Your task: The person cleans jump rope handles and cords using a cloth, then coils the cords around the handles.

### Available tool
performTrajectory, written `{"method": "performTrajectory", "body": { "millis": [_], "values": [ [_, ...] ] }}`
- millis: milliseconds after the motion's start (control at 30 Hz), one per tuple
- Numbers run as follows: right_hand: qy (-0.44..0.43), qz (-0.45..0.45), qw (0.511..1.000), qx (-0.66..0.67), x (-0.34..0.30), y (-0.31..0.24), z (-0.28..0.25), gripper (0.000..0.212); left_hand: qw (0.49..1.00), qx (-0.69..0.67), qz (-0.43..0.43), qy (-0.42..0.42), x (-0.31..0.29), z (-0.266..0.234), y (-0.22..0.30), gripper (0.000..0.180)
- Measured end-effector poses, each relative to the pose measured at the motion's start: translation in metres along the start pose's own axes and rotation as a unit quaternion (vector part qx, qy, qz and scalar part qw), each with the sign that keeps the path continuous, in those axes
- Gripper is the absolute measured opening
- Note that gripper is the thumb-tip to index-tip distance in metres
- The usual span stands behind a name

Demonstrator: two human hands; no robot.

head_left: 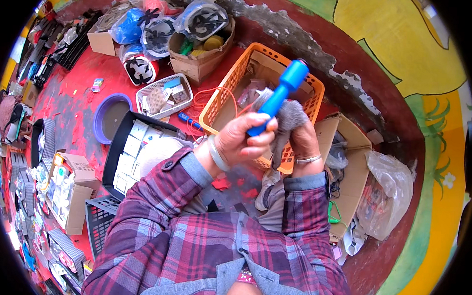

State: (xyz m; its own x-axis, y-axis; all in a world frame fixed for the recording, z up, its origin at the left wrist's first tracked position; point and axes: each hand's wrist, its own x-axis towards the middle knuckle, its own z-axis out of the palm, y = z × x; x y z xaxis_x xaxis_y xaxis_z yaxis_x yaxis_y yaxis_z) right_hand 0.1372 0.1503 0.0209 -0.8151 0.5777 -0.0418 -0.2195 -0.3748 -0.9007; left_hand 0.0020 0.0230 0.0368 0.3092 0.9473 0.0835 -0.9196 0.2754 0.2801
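Observation:
My left hand (241, 139) is closed round the lower part of a shiny blue stick-shaped thing (280, 92), with a wide cylindrical head and a narrow neck, like a flashlight. It tilts up to the right, its head away from me. In my right hand (305, 140) is a fuzzy grey cloth (291, 116), bunched up, its loose end hanging between my hands. The cloth lies against or just behind the blue thing; whether they touch I cannot tell. Both hands are above the near right part of an orange plastic basket (212, 105). The fingertips of my right hand are partly hidden by the cloth.
An open cardboard box (351, 198) stands to the right, beside a clear plastic bag (387, 197). Leftward are a white basket (167, 112), a purple basin (112, 120) and a black crate of small white boxes (125, 167). An orange cord (198, 99) lies by the orange basket.

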Motion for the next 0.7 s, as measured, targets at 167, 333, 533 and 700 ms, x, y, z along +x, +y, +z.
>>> {"method": "performTrajectory", "body": {
  "millis": [167,333,533,700],
  "values": [
    [0.066,-0.056,0.991,-0.102,0.003,-0.009,-0.019,0.045,0.977,0.146,0.101,0.121,0.001,0.004,0.017,0.021],
    [0.045,-0.034,0.993,0.107,-0.007,-0.025,-0.021,0.047,0.914,0.338,0.127,0.186,0.008,-0.009,0.012,0.022],
    [-0.006,-0.039,0.976,0.216,-0.005,-0.011,-0.015,0.048,0.662,0.685,0.133,0.272,0.013,-0.02,-0.006,0.031],
    [0.097,-0.055,0.963,0.246,0.007,0.002,0.018,0.037,0.413,0.866,0.065,0.273,0.018,-0.02,-0.03,0.036]
  ]
}}
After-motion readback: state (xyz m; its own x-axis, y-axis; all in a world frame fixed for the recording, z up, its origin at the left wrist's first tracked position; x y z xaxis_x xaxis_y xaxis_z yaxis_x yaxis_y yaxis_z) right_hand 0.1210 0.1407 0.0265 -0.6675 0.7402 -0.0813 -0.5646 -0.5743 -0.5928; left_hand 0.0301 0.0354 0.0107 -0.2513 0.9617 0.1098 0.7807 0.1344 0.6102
